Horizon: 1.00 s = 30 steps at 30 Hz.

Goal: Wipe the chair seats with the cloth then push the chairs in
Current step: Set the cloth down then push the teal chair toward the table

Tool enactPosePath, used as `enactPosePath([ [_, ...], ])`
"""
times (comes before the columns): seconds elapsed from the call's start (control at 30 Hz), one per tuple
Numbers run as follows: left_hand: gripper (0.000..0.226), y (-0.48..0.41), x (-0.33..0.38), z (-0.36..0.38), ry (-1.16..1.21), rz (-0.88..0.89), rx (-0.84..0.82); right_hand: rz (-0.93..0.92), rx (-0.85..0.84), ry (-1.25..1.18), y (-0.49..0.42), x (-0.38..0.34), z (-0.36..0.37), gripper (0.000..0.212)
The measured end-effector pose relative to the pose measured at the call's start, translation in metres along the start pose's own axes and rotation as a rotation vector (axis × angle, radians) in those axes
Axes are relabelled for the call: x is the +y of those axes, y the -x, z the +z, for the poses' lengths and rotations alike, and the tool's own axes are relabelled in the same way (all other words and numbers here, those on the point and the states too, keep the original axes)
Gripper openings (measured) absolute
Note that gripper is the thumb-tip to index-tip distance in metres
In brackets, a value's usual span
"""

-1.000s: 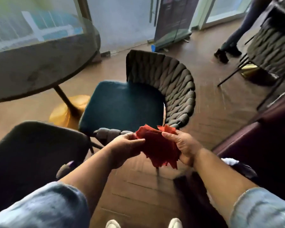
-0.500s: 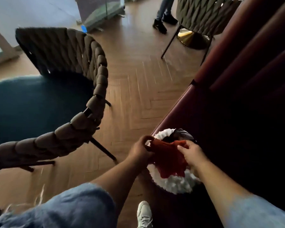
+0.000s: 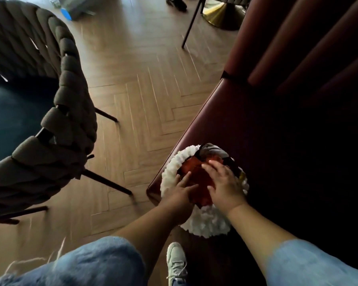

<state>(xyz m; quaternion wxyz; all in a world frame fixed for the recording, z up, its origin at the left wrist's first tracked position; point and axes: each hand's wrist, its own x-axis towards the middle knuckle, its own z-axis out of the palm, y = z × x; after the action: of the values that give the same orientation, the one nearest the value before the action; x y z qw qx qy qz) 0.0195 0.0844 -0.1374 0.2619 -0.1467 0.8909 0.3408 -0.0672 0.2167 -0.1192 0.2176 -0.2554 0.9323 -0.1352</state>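
Pressing the red cloth flat into a white-fringed basket on the maroon bench, both hands w/ fingers spread: left hand, right hand. Wiping prob. finished. Woven chair stands out on the floor, nothing blocking it; push-in apparently still left.

You will find no lettering, label, brand mark or number to read here; the pale lace-up shoe at the bottom edge shows no logo you could make out (it is blurred); the blue round patch on the floor at the top left carries no legible mark.
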Motion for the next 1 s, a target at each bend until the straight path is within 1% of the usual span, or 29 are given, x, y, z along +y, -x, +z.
enactPosePath([
  [0.03, 0.055, -0.001, -0.001, 0.003, -0.094, -0.018, -0.12, -0.036, -0.131, 0.094, 0.001, 0.0, 0.006, 0.064],
  [0.07, 0.055, 0.0, -0.001, 0.002, -0.165, -0.027, -0.218, -0.032, -0.277, 0.193, 0.002, 0.001, 0.011, 0.065],
  [0.1, 0.054, 0.002, 0.001, -0.002, -0.204, -0.024, -0.279, -0.001, -0.399, 0.271, 0.0, 0.001, 0.014, 0.066],
  [0.13, 0.052, 0.005, 0.002, -0.007, -0.205, -0.011, -0.293, 0.023, -0.462, 0.316, -0.002, 0.0, 0.014, 0.065],
  [0.17, 0.05, 0.014, 0.001, -0.018, -0.143, -0.022, -0.245, 0.021, -0.47, 0.327, -0.005, -0.009, 0.01, 0.063],
  [0.23, 0.049, 0.027, 0.002, -0.037, 0.033, -0.074, -0.096, 0.014, -0.408, 0.286, -0.01, -0.023, -0.002, 0.058],
  [0.33, 0.041, 0.068, -0.006, -0.083, 0.239, -0.11, 0.212, -0.099, -0.277, 0.162, -0.023, -0.074, -0.03, 0.052],
  [0.4, 0.027, 0.102, -0.02, -0.12, 0.219, -0.088, 0.433, -0.24, -0.182, 0.06, -0.032, -0.118, -0.052, 0.043],
  [0.47, 0.015, 0.138, -0.041, -0.156, 0.171, -0.109, 0.651, -0.386, -0.099, -0.01, -0.038, -0.167, -0.074, 0.027],
  [0.5, 0.014, 0.161, -0.055, -0.175, 0.183, -0.155, 0.766, -0.472, -0.067, -0.029, -0.038, -0.2, -0.085, 0.023],
  [0.57, 0.031, 0.196, -0.081, -0.2, 0.237, -0.262, 0.925, -0.609, -0.042, -0.074, -0.031, -0.252, -0.099, 0.022],
  [0.6, 0.04, 0.213, -0.096, -0.208, 0.237, -0.325, 0.99, -0.66, -0.05, -0.104, -0.028, -0.276, -0.102, 0.02],
  [0.63, 0.044, 0.226, -0.109, -0.214, 0.219, -0.377, 1.042, -0.698, -0.069, -0.125, -0.025, -0.295, -0.102, 0.016],
  [0.67, 0.042, 0.243, -0.126, -0.218, 0.203, -0.425, 1.085, -0.754, -0.09, -0.123, -0.023, -0.317, -0.097, 0.015],
  [0.73, 0.025, 0.264, -0.16, -0.215, 0.19, -0.531, 1.074, -0.866, -0.124, -0.051, -0.021, -0.347, -0.079, 0.032],
  [0.77, 0.029, 0.276, -0.179, -0.212, 0.199, -0.615, 1.016, -0.924, -0.146, -0.005, -0.02, -0.364, -0.068, 0.039],
  [0.83, 0.052, 0.295, -0.217, -0.205, 0.176, -0.762, 0.845, -0.991, -0.184, 0.094, -0.018, -0.391, -0.045, 0.047],
  [0.87, 0.062, 0.301, -0.234, -0.201, 0.127, -0.817, 0.773, -0.992, -0.216, 0.153, -0.016, -0.401, -0.035, 0.049],
  [0.93, 0.073, 0.306, -0.258, -0.197, 0.041, -0.864, 0.687, -0.957, -0.273, 0.27, -0.015, -0.418, -0.017, 0.052],
  [1.0, 0.075, 0.302, -0.267, -0.196, 0.03, -0.849, 0.674, -0.923, -0.317, 0.354, -0.014, -0.432, -0.002, 0.055],
])
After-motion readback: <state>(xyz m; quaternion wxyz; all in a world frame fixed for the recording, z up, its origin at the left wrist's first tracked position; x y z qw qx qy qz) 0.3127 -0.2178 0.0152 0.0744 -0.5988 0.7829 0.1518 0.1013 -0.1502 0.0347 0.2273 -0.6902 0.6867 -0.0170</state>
